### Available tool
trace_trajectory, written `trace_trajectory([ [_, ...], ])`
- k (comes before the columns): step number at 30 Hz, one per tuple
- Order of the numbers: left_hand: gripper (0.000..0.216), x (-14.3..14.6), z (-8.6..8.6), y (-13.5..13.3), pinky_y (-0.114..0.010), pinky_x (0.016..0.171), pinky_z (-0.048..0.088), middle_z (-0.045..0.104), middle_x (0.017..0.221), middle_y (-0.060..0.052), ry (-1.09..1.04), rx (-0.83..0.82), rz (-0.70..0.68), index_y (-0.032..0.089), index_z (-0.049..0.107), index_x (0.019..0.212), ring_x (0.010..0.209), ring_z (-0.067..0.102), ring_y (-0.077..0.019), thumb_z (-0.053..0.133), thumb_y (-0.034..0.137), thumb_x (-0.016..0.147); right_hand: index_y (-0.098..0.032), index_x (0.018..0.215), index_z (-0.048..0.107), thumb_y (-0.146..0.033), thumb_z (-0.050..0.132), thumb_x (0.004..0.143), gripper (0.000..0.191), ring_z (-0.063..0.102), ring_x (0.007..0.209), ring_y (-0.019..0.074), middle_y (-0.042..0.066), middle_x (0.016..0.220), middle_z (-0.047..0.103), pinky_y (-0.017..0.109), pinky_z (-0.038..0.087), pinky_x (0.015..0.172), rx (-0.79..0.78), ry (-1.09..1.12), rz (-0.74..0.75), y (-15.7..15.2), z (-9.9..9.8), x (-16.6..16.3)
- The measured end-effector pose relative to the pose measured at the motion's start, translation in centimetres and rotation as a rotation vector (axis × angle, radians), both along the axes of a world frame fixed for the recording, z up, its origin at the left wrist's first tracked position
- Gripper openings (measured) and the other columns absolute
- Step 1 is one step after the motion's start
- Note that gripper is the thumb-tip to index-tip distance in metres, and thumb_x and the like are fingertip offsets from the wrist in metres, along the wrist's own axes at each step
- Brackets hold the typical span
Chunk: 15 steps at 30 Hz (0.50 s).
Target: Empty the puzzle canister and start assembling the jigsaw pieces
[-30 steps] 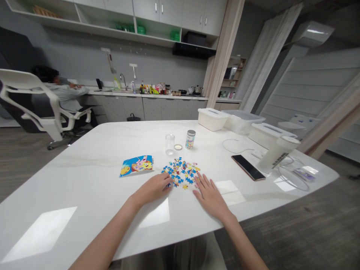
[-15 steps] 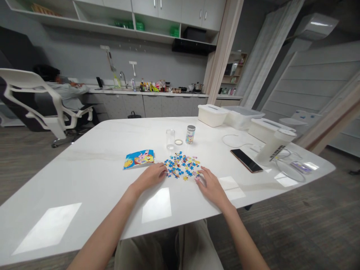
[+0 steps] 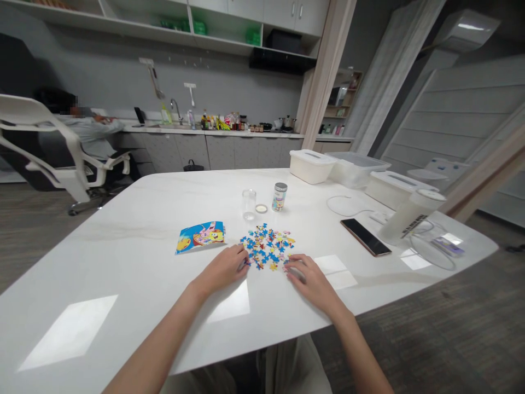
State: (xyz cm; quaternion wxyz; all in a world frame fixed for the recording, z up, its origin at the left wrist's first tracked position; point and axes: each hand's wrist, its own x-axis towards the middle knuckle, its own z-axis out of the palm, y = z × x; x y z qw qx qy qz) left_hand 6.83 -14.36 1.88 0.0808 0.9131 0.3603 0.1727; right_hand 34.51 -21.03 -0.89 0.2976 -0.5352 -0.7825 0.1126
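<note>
While right hand [image 3: 310, 278] is lying released by small blue cardboard jigsaw pieces [image 3: 266, 247], can't tell the grip of left hand [image 3: 223, 269]. Careless nudging could be scattering them.

Bare left hand [image 3: 223, 270], bare right hand [image 3: 314, 282], trousers [image 3: 287, 364] seemingly pale beige.

You get fairly bright, even light from overhead. The glossy white table [image 3: 135, 219] throws back rectangular glare patches along its near side, and shadows on it are faint and soft. The puzzle pieces [image 3: 266, 249] look sharp. Toward the edges the wide lens bends the walls [image 3: 463, 109] and cabinets [image 3: 283, 8]; the far kitchen counter [image 3: 213, 131] looks soft.
</note>
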Motion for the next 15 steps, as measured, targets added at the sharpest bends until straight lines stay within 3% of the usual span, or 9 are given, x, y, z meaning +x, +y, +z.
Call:
trace_trajectory([
  [6, 0.016, -0.1, -0.8, 0.2, -0.032, 0.077, 0.044, 0.060, 0.093, -0.006, 0.025, -0.005, 0.006, 0.018, 0.056, 0.089, 0.086, 0.057, -0.0197, 0.042, 0.010, 0.087, -0.023, 0.095, 0.069, -0.021, 0.052, 0.091, 0.017, 0.060, 0.103, 0.0222, 0.008, 0.107, 0.064, 0.041, 0.049, 0.091, 0.036, -0.066, 0.068, 0.1, 0.2, -0.3],
  [11, 0.020, -0.2, -0.7, 0.3, -0.033, 0.077, 0.044, 0.061, 0.095, -0.006, 0.028, 0.017, 0.033, 0.018, 0.056, 0.090, 0.088, 0.058, -0.0196, 0.039, 0.007, 0.086, -0.021, 0.084, 0.066, -0.015, 0.055, 0.087, 0.013, 0.060, 0.095, 0.0206, 0.006, 0.096, 0.066, 0.036, 0.049, 0.085, 0.014, -0.103, 0.166, 1.0, 1.7, -1.3],
  [15, 0.017, -0.3, -0.3, 0.1, -0.033, 0.075, 0.044, 0.060, 0.093, -0.006, 0.041, 0.036, 0.069, 0.018, 0.054, 0.089, 0.085, 0.057, -0.0198, 0.041, 0.007, 0.085, -0.019, 0.091, 0.064, -0.005, 0.052, 0.080, 0.022, 0.059, 0.089, 0.0195, 0.005, 0.090, 0.066, 0.032, 0.048, 0.082, -0.035, -0.171, 0.209, 2.6, 2.9, -2.4],
])
